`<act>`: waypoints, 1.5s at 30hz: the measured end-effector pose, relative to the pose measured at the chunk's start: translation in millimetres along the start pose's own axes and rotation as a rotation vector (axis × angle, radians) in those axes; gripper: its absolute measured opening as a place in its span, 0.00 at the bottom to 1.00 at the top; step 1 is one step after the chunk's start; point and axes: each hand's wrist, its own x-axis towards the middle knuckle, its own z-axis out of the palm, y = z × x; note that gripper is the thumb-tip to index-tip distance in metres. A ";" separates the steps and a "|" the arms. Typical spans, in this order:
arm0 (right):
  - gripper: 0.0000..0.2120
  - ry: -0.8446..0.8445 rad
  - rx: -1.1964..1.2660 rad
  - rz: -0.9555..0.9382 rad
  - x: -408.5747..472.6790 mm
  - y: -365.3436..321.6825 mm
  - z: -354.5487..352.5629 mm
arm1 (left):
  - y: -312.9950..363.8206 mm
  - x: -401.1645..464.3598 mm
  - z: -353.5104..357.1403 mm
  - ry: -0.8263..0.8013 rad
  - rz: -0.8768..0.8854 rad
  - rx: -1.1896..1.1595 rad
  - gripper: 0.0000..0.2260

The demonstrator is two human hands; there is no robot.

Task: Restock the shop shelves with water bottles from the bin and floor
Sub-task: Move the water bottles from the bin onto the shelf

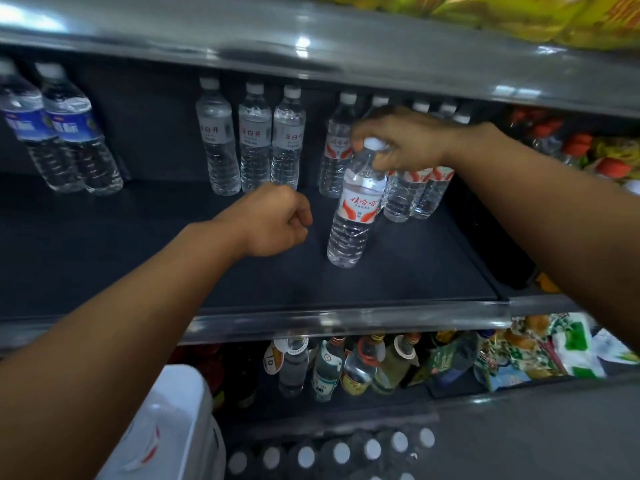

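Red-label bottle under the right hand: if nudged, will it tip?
Probably: the red-label bottle is tall and narrow, and the right hand grips only its cap. It looks full, so fairly heavy. It would probably slide on the smooth shelf.

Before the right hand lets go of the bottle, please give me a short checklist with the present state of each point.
1. Right hand has a grip on the cap of the held bottle: ok.
2. Held bottle's base is on the shelf: ok.
3. It stands upright: cannot tell, it looks slightly tilted.
4. It is in line with the red-label bottles: not ok, it stands in front of them.
5. Left hand is free: ok, curled and holding nothing.
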 end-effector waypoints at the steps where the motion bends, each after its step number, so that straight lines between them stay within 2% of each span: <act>1: 0.14 -0.006 -0.015 0.003 3.9 4.9 0.2 | -0.5 2.9 1.4 0.005 0.000 0.009 0.09; 5: 0.12 0.020 -0.034 0.002 22.6 25.2 3.7 | -4.4 12.3 9.9 0.017 -0.011 0.008 0.09; 21: 0.15 0.123 -0.086 0.025 92.9 71.0 16.1 | -24.5 16.4 35.7 0.029 -0.103 -0.010 0.09; 30: 0.15 0.170 -0.101 0.102 96.3 78.1 19.4 | -27.6 17.9 31.8 0.028 -0.097 -0.005 0.09; 37: 0.18 0.231 -0.152 0.060 91.5 69.0 19.5 | -27.0 17.7 27.6 0.044 -0.085 0.006 0.09; 45: 0.19 0.209 -0.207 0.109 74.9 59.7 17.6 | -26.7 13.2 25.5 0.029 -0.081 -0.004 0.08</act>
